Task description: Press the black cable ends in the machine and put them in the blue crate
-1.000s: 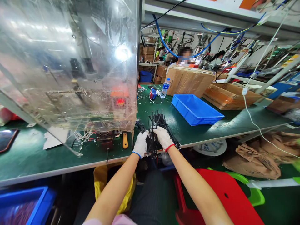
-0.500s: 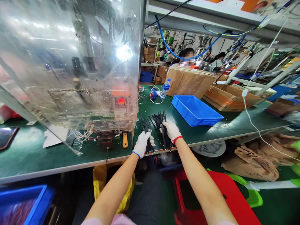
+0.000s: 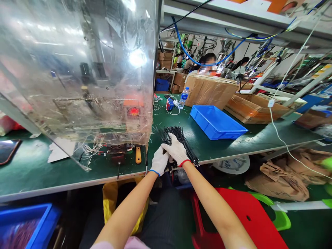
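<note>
Both my hands wear white gloves and meet at the near edge of the green bench. My left hand, with a blue cuff, is closed around part of a bundle of short black wires; its fingers are partly hidden. Overlapping it, my right hand, with a red cuff, curls over the same bundle, its thumb across the left hand. The black wires fan out beyond and to the right of my hands, some lying on the bench. Their far ends on the left are blurred.
A clear plastic shield hangs at the left. Close by lies a wooden-handled tool. A blue tray, a water bottle and cardboard boxes stand beyond. A red stool is at the lower right.
My right hand has moved left until it overlaps my left hand. The two separate groups of black wires have come together into one bundle.
</note>
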### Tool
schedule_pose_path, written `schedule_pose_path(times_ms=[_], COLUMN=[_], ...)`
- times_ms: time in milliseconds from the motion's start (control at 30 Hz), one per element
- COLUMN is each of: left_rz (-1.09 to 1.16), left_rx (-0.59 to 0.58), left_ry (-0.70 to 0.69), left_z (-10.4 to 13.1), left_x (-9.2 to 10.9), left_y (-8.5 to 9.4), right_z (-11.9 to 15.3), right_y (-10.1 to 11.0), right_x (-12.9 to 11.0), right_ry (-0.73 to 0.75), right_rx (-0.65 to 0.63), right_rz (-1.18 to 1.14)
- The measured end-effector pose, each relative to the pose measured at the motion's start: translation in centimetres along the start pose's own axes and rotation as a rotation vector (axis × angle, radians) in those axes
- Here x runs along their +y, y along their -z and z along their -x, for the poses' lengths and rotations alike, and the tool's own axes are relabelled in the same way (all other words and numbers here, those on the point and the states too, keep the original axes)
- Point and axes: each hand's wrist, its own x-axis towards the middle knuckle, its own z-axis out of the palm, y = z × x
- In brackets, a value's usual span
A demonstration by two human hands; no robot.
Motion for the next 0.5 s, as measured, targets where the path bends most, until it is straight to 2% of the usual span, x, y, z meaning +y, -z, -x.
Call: schedule_pose_path(times_ms=[167,400,500], left_rz=[0.055,0.103,0.0], left_rx=[-0.045,-0.143,-0.144], left_ry=[-0.04,0.004,0.008], left_z=[-0.2,-0.1,-0.3], left_x=[0.3,1.5,1.8], left_y=[-0.3,-0.1,-0.3], right_z=[-0.5,-2.0,-2.7], right_y=[-0.1,-2.7,-3.1], right_x=[1.4,4.4,4.3], right_ry=[-0.018,-0.001,-0.022], right_rx=[0.031,0.014,0.031], right_rz=[-0.136,-0.771,-0.893])
